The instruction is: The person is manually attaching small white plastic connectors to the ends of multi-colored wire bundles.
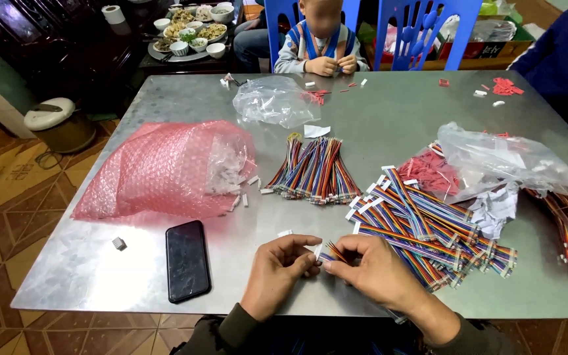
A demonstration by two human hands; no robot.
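Both hands, left [279, 266] and right [369, 266], pinch one rainbow ribbon cable [332, 252] between them.

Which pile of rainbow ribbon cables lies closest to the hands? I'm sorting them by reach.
The loose crisscrossed pile just beside the right hand; the fanned bundle sits farther up the table, the third at the right edge.

A single head-worn camera looks steeply down and forward across the metal surface [376, 112], close above the person's own hands at the near edge, reaching as far as the blue chairs [422, 33] beyond.
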